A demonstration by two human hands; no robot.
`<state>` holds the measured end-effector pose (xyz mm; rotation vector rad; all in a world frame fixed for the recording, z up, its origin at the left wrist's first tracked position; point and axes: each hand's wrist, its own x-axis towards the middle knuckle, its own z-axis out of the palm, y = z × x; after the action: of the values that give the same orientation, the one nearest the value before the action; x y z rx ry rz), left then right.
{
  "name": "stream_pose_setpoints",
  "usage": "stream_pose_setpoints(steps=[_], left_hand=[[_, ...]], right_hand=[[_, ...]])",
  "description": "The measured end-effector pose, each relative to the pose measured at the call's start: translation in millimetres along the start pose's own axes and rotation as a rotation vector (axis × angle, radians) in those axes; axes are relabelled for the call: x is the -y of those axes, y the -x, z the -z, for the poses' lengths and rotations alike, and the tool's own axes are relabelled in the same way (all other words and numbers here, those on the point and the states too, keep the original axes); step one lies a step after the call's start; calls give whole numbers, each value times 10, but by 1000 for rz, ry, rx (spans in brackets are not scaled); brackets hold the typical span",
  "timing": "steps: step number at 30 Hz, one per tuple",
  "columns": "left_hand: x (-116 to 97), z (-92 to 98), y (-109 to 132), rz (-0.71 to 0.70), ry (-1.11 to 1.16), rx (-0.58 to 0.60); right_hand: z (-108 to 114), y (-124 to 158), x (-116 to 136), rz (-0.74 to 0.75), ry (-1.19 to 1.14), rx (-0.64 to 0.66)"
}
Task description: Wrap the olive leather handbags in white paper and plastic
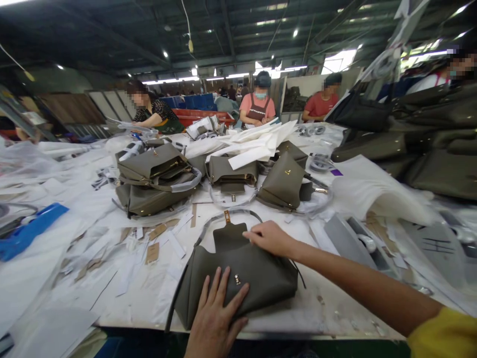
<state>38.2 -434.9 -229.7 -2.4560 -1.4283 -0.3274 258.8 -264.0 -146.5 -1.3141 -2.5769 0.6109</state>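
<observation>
An olive-grey handbag (268,278) lies on the table in front of me, its gold clasp (237,279) facing up. Spread flat on the bag's front, my left hand (216,318) rests with fingers apart beside the clasp. My right hand (270,237) is at the bag's upper edge, next to the flap (230,237). Its fingers are curled in, with the index finger and thumb close together; whether anything is between them I cannot make out. Beyond the flap, the handle (204,229) arches in a clear wrapping.
More olive handbags (149,166) are stacked at the back left, others (285,181) ahead. White sheets (257,144) lie behind them. A blue plastic piece (33,231) is on the left, a grey tray (354,243) on the right. Paper scraps (152,252) litter the table. Several people work beyond.
</observation>
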Motion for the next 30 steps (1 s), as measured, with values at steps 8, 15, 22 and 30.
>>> stream_pose_setpoints(steps=[8, 15, 22, 30], left_hand=[[6, -46, 19, -12, -20, -57], [24, -64, 42, -2, 11, -85], [1, -58, 81, 34, 121, -102], [3, -40, 47, 66, 201, -73]], right_hand=[[18, -426, -750, -561, 167, -125], [91, -756, -545, -754, -132, -117], [508, -685, -320, -681, -374, -257], [1405, -128, 204, -209, -44, -423]])
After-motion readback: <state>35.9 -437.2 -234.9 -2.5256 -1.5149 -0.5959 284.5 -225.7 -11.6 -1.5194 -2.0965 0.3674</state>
